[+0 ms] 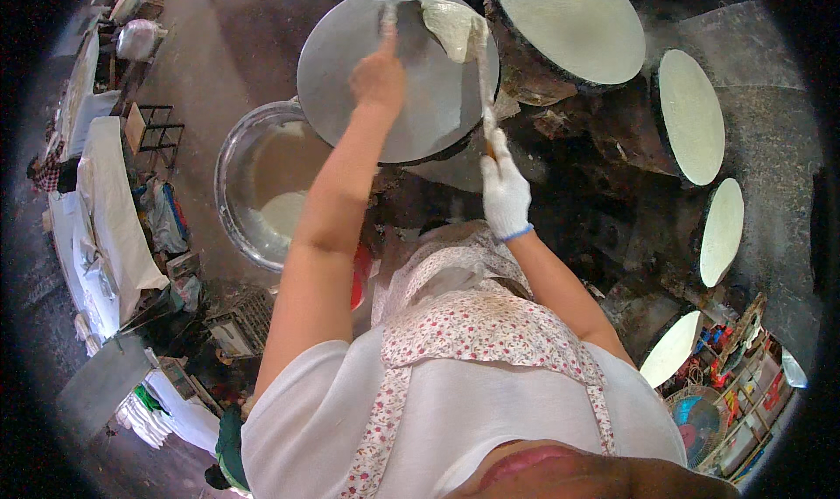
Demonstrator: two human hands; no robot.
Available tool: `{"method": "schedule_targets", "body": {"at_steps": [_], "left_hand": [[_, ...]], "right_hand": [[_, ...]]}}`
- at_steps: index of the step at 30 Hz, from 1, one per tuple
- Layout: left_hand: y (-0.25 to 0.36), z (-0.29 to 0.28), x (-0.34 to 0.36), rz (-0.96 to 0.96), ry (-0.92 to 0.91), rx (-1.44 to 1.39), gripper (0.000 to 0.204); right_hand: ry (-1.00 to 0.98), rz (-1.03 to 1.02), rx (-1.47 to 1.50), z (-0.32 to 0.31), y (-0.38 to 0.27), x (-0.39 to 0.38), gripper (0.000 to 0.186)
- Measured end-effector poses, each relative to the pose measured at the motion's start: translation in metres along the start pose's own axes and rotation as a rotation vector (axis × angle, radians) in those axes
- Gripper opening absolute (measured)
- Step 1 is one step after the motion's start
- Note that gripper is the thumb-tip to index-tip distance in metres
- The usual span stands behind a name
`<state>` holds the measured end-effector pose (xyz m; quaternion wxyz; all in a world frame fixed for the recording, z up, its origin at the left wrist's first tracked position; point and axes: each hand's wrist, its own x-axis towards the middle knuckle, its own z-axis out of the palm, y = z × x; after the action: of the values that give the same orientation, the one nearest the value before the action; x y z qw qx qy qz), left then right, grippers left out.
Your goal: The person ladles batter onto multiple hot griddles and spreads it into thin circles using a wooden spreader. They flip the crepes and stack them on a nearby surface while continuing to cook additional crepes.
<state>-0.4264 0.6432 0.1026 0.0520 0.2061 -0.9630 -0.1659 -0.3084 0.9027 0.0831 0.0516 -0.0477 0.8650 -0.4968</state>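
Note:
A round grey griddle (420, 105) lies in front of me at the top of the view. Over it reaches my bare left hand (378, 81), one finger stretched toward the far rim; its whitish tip is blurred, and the other fingers are hard to make out. In a white knit glove, my right hand (506, 188) is closed round the handle of a long, thin spatula (486, 88) coated in pale batter. At its far end, a thick lump of cream-coloured batter (451, 28) hangs over the griddle, with a pale smear running along the far rim.
Left of the griddle stands a metal basin (229, 197) with pale, watery batter. More round plates covered in pale sheets curve along the right, from a large one (573, 18) to a smaller one (723, 232). A fan (697, 420) stands at lower right, white cloths (114, 210) at far left.

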Motion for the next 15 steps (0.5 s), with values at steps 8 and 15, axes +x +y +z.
{"method": "schedule_targets", "body": {"at_steps": [8,15], "left_hand": [[-0.123,-0.058,-0.077,-0.129,0.342,-0.623,0.054],[-0.079,-0.083,-0.205,-0.324,0.15,-1.009,0.052]], "right_hand": [[0.002,0.016,-0.162,0.019,-0.033,0.061,0.045],[-0.037,-0.022,-0.282,0.062,-0.045,0.084,0.046]]}}
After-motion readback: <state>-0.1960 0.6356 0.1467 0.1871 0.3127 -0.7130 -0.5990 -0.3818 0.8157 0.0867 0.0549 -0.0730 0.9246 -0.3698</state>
